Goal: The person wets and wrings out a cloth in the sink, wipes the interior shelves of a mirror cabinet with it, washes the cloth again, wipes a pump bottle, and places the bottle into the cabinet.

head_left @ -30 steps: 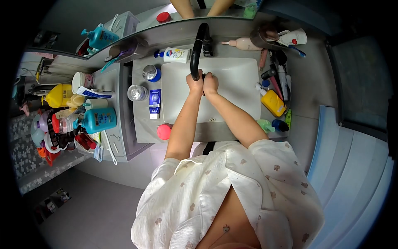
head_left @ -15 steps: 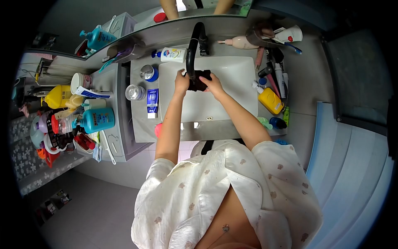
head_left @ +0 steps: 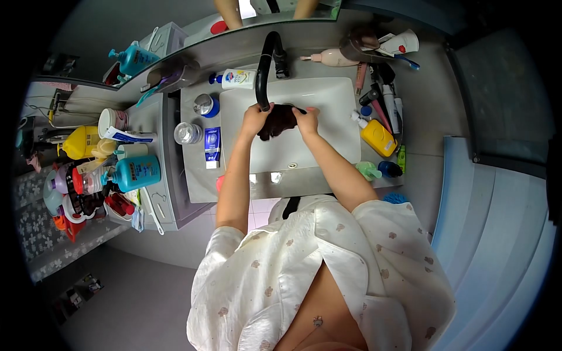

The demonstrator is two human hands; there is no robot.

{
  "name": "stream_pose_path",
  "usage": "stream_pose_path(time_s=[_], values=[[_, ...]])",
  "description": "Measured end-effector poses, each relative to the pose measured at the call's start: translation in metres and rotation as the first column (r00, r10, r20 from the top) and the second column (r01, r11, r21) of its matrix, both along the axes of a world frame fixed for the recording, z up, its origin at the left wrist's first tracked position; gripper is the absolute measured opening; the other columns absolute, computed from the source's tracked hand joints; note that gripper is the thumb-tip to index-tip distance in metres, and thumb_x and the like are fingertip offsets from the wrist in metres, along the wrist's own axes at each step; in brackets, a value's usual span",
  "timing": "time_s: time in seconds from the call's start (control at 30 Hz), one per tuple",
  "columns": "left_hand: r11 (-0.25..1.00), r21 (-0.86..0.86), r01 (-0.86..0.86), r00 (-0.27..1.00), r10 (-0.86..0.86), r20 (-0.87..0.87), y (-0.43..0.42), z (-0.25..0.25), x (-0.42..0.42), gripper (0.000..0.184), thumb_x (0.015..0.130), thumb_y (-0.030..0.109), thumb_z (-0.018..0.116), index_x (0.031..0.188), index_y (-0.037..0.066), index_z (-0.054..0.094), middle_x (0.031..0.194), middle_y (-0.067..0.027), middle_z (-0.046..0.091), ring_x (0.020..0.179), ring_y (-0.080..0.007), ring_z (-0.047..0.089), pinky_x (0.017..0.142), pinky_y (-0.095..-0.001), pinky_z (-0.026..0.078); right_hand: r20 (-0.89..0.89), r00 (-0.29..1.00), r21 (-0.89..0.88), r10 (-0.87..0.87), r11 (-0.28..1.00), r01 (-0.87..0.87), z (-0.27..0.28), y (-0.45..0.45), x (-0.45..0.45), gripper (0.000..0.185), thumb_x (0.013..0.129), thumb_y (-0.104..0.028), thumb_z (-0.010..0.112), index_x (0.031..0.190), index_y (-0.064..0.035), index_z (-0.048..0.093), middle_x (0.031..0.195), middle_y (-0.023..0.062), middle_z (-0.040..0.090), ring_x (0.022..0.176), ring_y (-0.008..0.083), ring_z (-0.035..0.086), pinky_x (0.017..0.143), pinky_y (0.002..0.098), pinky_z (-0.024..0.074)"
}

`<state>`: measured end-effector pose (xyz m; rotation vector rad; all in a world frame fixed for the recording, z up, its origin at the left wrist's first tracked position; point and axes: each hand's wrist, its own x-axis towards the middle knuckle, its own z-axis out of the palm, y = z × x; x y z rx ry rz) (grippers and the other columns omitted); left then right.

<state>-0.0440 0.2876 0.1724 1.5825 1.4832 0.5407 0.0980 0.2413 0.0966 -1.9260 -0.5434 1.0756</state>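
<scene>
A dark brown, wet-looking cloth point(head_left: 277, 123) hangs stretched between my two hands over the white sink point(head_left: 328, 143). My left hand point(head_left: 255, 119) is closed on its left edge, close under the spout of the black faucet point(head_left: 265, 73). With thumb and fingers pinched, my right hand point(head_left: 307, 121) grips the upper right corner. The lower edge of the cloth droops unevenly toward the basin. What kind of cloth it is I cannot make out.
Left of the sink stand a white pump bottle point(head_left: 238, 79), a blue tube point(head_left: 212, 147) and a clear jar point(head_left: 187, 133). On the right lie a yellow bottle point(head_left: 377, 137) and several cosmetics. A grey cabinet point(head_left: 167, 193) holding many bottles adjoins at far left.
The cloth was bunched under the faucet; now it is spread wider and hangs lower. My right hand has moved slightly right, away from my left. The whole view has shifted a little.
</scene>
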Motion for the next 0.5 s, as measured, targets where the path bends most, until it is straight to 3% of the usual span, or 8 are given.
stream_pose_path(time_s=[0.07, 0.13, 0.2, 0.27, 0.3, 0.4, 0.47, 0.5], values=[[0.994, -0.106, 0.020, 0.990, -0.005, 0.142, 0.004, -0.011, 0.009, 0.035, 0.079, 0.034, 0.060, 0.077, -0.001, 0.057, 0.067, -0.0058, 0.057, 0.062, -0.0116, 0.053, 0.056, -0.0270, 0.042, -0.003, 0.996, -0.114, -0.093, 0.989, 0.093, 0.005, -0.001, -0.002, 0.068, 0.072, -0.041, 0.063, 0.124, -0.0079, 0.035, 0.118, 0.0124, 0.048, 0.099, 0.0320, 0.051, 0.082, 0.0365, 0.0428], [0.983, -0.151, -0.102, 0.890, 0.159, 0.428, -0.001, -0.015, 0.025, 0.028, 0.077, 0.028, 0.063, 0.080, 0.002, 0.055, 0.069, -0.0050, 0.056, 0.064, -0.0116, 0.052, 0.057, -0.0268, 0.042, -0.631, 0.761, -0.327, -0.150, 0.941, -0.085, 0.053, -0.006, -0.002, 0.066, 0.076, -0.048, 0.055, 0.125, -0.0097, 0.032, 0.127, 0.0084, 0.040, 0.108, 0.0313, 0.045, 0.087, 0.0439, 0.0389], [0.953, -0.272, -0.135, 0.834, 0.257, 0.488, 0.000, -0.024, 0.030, 0.026, 0.075, 0.024, 0.065, 0.085, 0.004, 0.054, 0.069, -0.0044, 0.054, 0.065, -0.0124, 0.052, 0.058, -0.0267, 0.042, -0.814, 0.560, -0.219, -0.152, 0.974, -0.055, 0.055, -0.011, -0.007, 0.058, 0.080, -0.050, 0.046, 0.121, -0.0108, 0.037, 0.122, 0.0065, 0.045, 0.111, 0.0266, 0.044, 0.090, 0.0488, 0.0350], [0.939, 0.166, -0.302, 0.933, 0.255, 0.255, 0.006, -0.053, 0.029, 0.029, 0.075, 0.028, 0.064, 0.084, 0.002, 0.053, 0.068, -0.0043, 0.054, 0.064, -0.0143, 0.052, 0.060, -0.0277, 0.042, -0.959, 0.256, 0.146, 0.125, 0.987, 0.065, 0.023, -0.010, -0.013, 0.049, 0.084, -0.044, 0.044, 0.120, -0.0116, 0.039, 0.120, 0.0059, 0.047, 0.111, 0.0240, 0.044, 0.090, 0.0488, 0.0358], [0.901, 0.356, -0.249, 0.953, 0.293, -0.077, 0.002, -0.033, 0.029, 0.035, 0.076, 0.031, 0.063, 0.089, 0.000, 0.054, 0.072, -0.0061, 0.057, 0.067, -0.0170, 0.054, 0.063, -0.0297, 0.043, -0.922, 0.386, 0.053, 0.011, 0.994, 0.098, 0.032, -0.007, -0.015, 0.042, 0.087, -0.039, 0.042, 0.117, -0.0095, 0.042, 0.114, 0.0074, 0.050, 0.105, 0.0225, 0.048, 0.083, 0.0458, 0.0416], [0.964, 0.238, -0.121, 0.991, 0.132, -0.032, 0.000, 0.002, 0.025, 0.041, 0.077, 0.034, 0.061, 0.099, -0.001, 0.054, 0.085, -0.0096, 0.059, 0.077, -0.0183, 0.055, 0.070, -0.0300, 0.043, -0.817, 0.573, 0.086, -0.070, 0.967, 0.240, 0.013, 0.005, -0.023, 0.038, 0.087, -0.037, 0.043, 0.111, -0.0083, 0.046, 0.108, 0.0077, 0.053, 0.096, 0.0202, 0.053, 0.075, 0.0375, 0.0456], [0.995, -0.088, -0.049, 0.882, 0.084, 0.464, -0.008, -0.027, 0.027, 0.041, 0.081, 0.032, 0.056, 0.108, 0.001, 0.051, 0.102, -0.0122, 0.054, 0.090, -0.0187, 0.053, 0.081, -0.0283, 0.039, -0.747, 0.661, 0.057, -0.067, 0.985, 0.165, 0.038, 0.008, -0.029, 0.034, 0.087, -0.035, 0.042, 0.106, -0.0087, 0.050, 0.100, 0.0071, 0.055, 0.087, 0.0173, 0.055, 0.070, 0.0306, 0.0457], [0.981, -0.174, -0.081, 0.849, 0.159, 0.503, -0.011, -0.025, 0.028, 0.038, 0.082, 0.030, 0.056, 0.106, 0.001, 0.052, 0.100, -0.0113, 0.055, 0.089, -0.0181, 0.053, 0.079, -0.0280, 0.040, -0.721, 0.693, 0.075, -0.002, 0.994, 0.081, 0.043, 0.011, -0.032, 0.032, 0.088, -0.035, 0.040, 0.104, -0.0098, 0.052, 0.096, 0.0052, 0.056, 0.088, 0.0153, 0.055, 0.071, 0.0305, 0.0456]])
